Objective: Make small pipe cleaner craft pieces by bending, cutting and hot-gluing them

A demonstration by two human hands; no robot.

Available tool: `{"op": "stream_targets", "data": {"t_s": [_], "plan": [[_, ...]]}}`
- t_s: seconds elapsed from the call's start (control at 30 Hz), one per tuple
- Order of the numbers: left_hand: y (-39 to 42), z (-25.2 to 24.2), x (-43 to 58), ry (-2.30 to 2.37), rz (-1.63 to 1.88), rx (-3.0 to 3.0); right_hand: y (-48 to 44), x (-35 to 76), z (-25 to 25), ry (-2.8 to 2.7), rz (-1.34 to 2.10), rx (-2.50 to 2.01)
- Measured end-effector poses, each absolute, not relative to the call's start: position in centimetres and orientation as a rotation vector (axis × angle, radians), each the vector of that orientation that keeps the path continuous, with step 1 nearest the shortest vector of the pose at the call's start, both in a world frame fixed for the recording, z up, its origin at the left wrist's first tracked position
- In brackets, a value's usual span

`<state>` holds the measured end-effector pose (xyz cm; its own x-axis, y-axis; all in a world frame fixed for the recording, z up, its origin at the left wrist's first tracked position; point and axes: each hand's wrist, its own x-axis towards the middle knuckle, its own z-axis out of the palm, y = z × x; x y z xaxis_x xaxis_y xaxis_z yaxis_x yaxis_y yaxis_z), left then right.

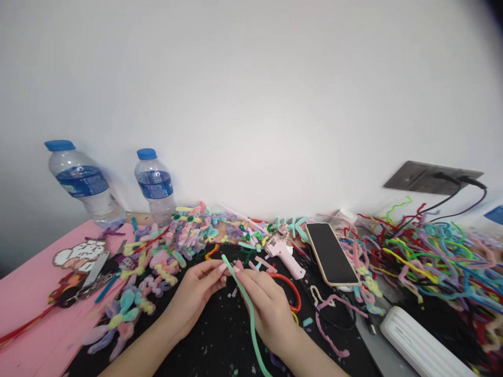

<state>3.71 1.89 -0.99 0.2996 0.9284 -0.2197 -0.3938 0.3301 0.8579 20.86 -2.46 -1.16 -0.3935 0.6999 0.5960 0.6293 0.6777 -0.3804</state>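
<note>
A mint-green pipe cleaner [252, 327] runs from between my fingertips down past my right palm and out at the bottom. My left hand [196, 290] pinches close to its upper end, thumb against the fingers. Bent over the stem, my right hand [269, 309] grips it just below that end. A pink glue gun [288, 257] lies beyond my right hand. Beside that hand curves a red handle loop [294, 290], partly hidden. Under both hands is a black mat [208, 335] speckled with small scraps.
Fuzzy pipe-cleaner pieces [192, 230] are heaped along the wall. Two water bottles [155, 183] stand at the left. To the right lie a phone [334, 254], a tangle of pipe cleaners [440, 262] and a white case [420, 340]. Metal scissors [96, 269] rest on pink sheets [27, 293].
</note>
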Motion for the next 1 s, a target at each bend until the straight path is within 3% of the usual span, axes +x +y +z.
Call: {"op": "stream_targets", "data": {"t_s": [0.3, 0.5, 0.8, 0.9, 1.0], "plan": [[2.6, -1.0, 3.3, 0.829, 1.017, 0.799, -0.1, 24.0, 0.0, -1.826, -0.266, -1.621], [2.3, -0.7, 3.4, 0.784, 0.963, 0.864, 0.7, 27.3, -0.6, -1.8, -0.254, -2.127], [2.6, -0.6, 3.1, 0.783, 0.921, 0.945, 1.0, 27.9, -0.2, -1.607, 0.03, -2.254], [2.6, -0.6, 3.1, 0.783, 0.913, 0.955, 0.9, 27.9, 0.1, -1.48, 0.101, -1.996], [2.6, -0.6, 3.1, 0.784, 0.905, 0.957, 0.9, 27.7, 0.0, -1.394, 0.421, -1.633]]}}
